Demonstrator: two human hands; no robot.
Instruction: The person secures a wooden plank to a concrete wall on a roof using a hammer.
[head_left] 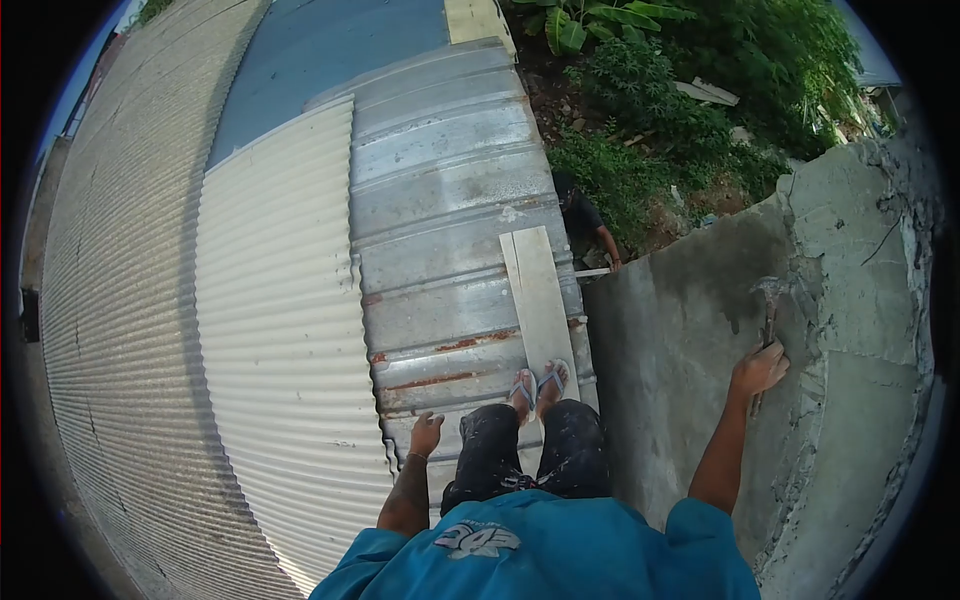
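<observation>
My right hand (760,370) is wrapped around the handle of a claw hammer (770,316), its metal head up by the broken edge of the concrete wall (700,290). My left hand (427,436) hangs beside my left leg, over the metal roofing, with loosely bent fingers and nothing visible in them. Under my sandalled feet lies a pale wooden board (535,290), set along the ribbed metal roof sheet (440,210). Dark wet-looking patches mark the wall face near the hammer.
Below the roof's right edge, another person's arm (605,240) reaches toward the wall beside a thin pale strip (592,272). Corrugated roof sheets (280,320) spread to the left, rust marking the metal sheet's ribs. Plants (640,110) grow on the slope beyond the wall.
</observation>
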